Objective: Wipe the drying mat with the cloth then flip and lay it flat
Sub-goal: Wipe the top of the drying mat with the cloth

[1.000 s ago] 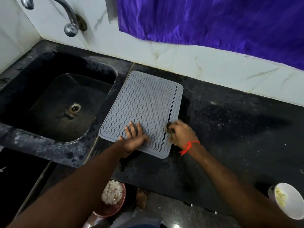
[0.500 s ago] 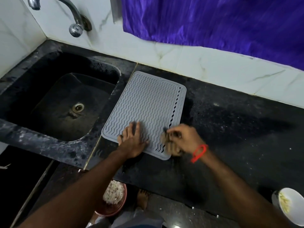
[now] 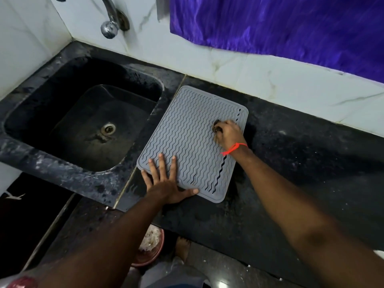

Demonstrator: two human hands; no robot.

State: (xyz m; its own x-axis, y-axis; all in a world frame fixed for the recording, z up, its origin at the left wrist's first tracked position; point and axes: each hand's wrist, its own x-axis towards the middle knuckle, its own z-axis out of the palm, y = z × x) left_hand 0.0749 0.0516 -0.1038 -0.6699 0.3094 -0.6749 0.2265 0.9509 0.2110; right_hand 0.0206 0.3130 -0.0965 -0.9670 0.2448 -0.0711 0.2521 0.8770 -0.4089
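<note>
The grey drying mat (image 3: 193, 142) lies flat on the black counter (image 3: 301, 163), just right of the sink (image 3: 83, 121). The left hand (image 3: 164, 183) presses down on the mat's near left corner with fingers spread wide and straight. The right hand (image 3: 228, 134), fingers curled around a small dark cloth (image 3: 217, 126), sits on the mat's far right part.

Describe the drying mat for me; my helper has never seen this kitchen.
Start at the black sink; the mat lies flat on the dark counter just to its right. It is the only pale grey thing there, a rounded rectangle ribbed with wavy lines.
</note>
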